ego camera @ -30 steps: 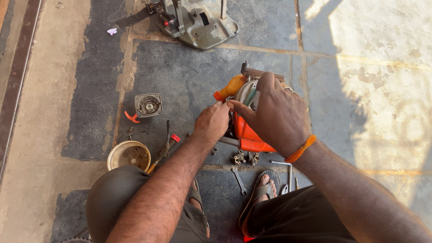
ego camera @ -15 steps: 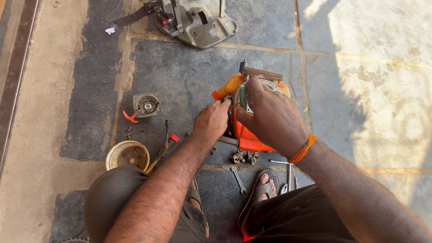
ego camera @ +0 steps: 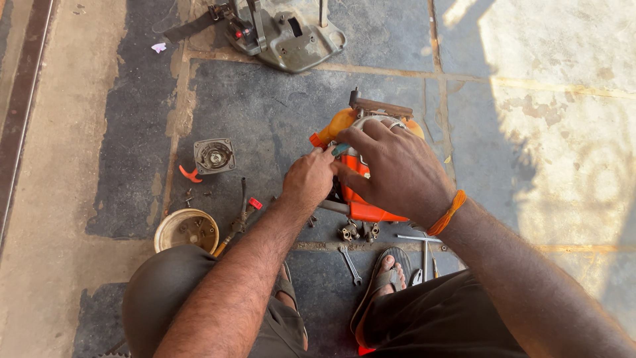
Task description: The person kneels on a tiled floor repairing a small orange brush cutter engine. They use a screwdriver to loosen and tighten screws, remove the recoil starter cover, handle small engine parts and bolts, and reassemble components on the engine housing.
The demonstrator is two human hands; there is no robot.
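An orange small engine [ego camera: 361,199] with a wooden-handled part on top sits on the stone floor between my knees. My right hand [ego camera: 394,169], with a ring and an orange wrist thread, lies over the engine's top and pinches a small teal piece [ego camera: 340,150] at its left side. My left hand [ego camera: 308,180] is closed against the engine's left side, fingertips meeting the same spot. What the fingers hold underneath is hidden.
A grey metal housing [ego camera: 285,33] lies at the top. A square recoil part [ego camera: 214,155] and a red clip [ego camera: 190,175] lie left. A dirty bowl [ego camera: 186,230], pliers [ego camera: 240,215], a spanner [ego camera: 350,264], small fittings [ego camera: 358,231] and thin rods [ego camera: 424,255] lie near my sandalled feet.
Both hands have shifted slightly on the engine; the right hand has slid lower over its top and the fingertips of both hands have drawn together at the left side.
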